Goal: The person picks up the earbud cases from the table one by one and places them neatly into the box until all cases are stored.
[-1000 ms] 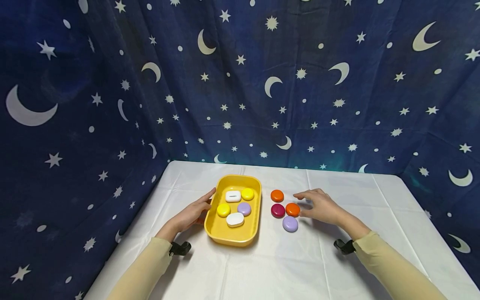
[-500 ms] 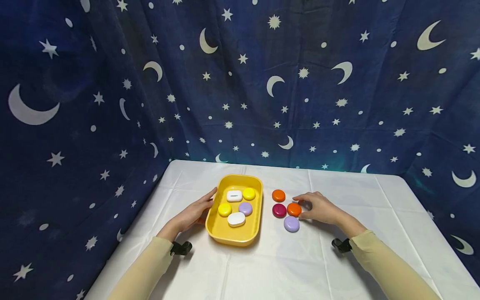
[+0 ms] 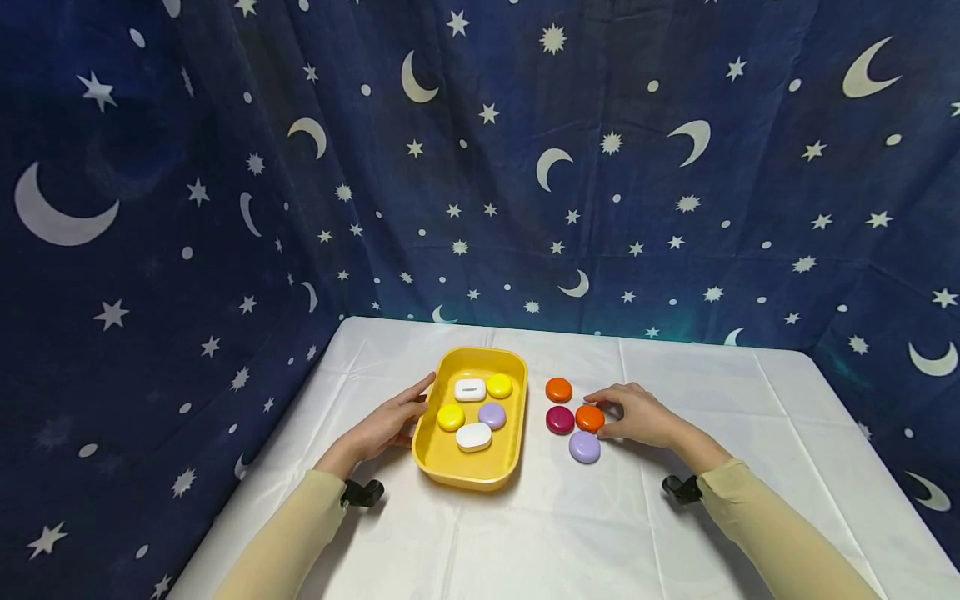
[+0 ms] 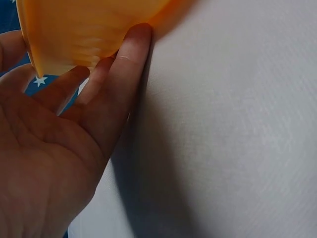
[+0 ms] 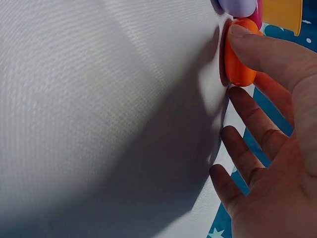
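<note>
My right hand (image 3: 637, 415) pinches a glossy orange round disc (image 3: 590, 418) on the table; in the right wrist view the thumb lies on that orange disc (image 5: 240, 59), and the other fingers spread loosely below. Close by lie a magenta disc (image 3: 560, 420), a lilac disc (image 3: 585, 447) and a second orange disc (image 3: 558, 390). My left hand (image 3: 384, 427) touches the left side of a yellow tray (image 3: 468, 482), its extended fingers against the outer wall (image 4: 74, 29). Inside the tray are two yellow discs (image 3: 451, 417), a lilac disc (image 3: 492, 416) and two white rounded pieces (image 3: 474, 437).
A white cloth (image 3: 540, 542) covers the table. Behind and to both sides hangs a dark blue curtain (image 3: 510, 183) with moons and stars. A black wrist mount (image 3: 363, 493) sits on the left wrist, another (image 3: 682, 490) on the right.
My right hand has edged slightly left, and its thumb and forefinger have come in around the orange disc. The left hand and tray stay together; the whole view has shifted a little.
</note>
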